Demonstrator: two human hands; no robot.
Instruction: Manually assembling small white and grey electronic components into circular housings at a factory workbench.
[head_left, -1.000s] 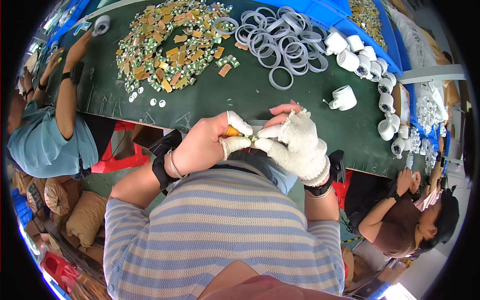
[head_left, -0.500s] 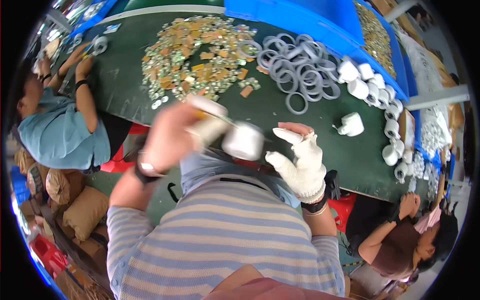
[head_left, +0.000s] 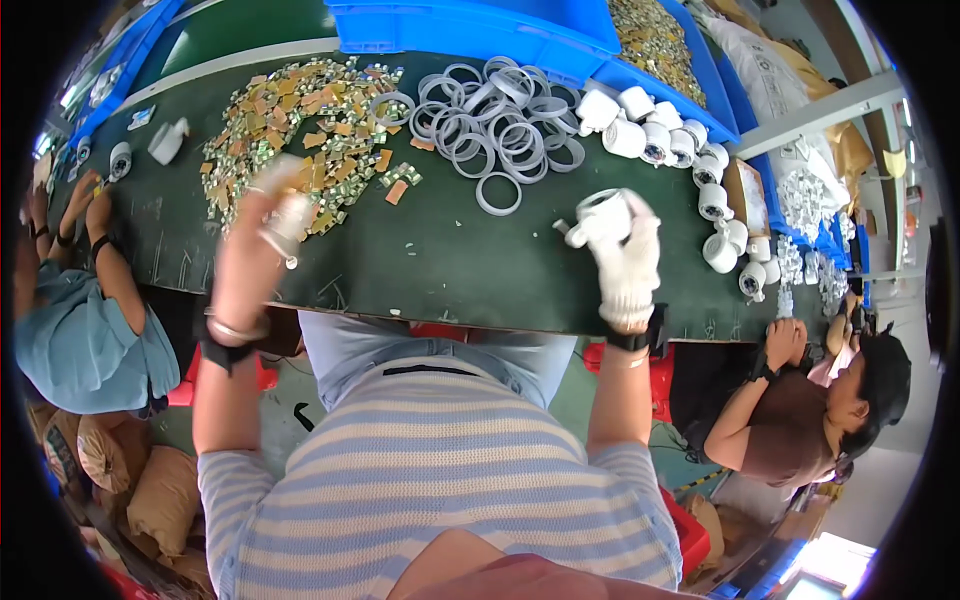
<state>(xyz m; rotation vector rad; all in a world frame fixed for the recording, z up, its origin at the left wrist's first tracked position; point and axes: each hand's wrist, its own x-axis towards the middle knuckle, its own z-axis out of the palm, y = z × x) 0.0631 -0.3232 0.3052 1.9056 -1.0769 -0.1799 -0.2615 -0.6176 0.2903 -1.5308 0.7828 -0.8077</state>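
My right hand (head_left: 630, 265), in a white knitted glove, is closed around a small white camera housing (head_left: 603, 208) at the right of the green table. The housing's round opening shows above my fingers. My bare left hand (head_left: 245, 260) hovers at the near edge of a pile of small circuit boards (head_left: 300, 105). White covers sit on its fingertips. Motion smears these fingers, so whether they grip anything cannot be made out. Farther left, another white housing (head_left: 169, 142) is on the table, close to a person's hands (head_left: 85, 205).
Translucent grey rings (head_left: 500, 194) are heaped at the centre back, before a blue bin (head_left: 470, 30). Several white housings (head_left: 624, 139) line the right side, beside a small cardboard box (head_left: 745, 195). Co-workers sit at both sides; one's hands (head_left: 785, 338) rest at the right edge.
My left hand has swung left and forward, away from the white housing near it; a white housing now appears at the far left. My right hand has reached forward and grasped the housing there.
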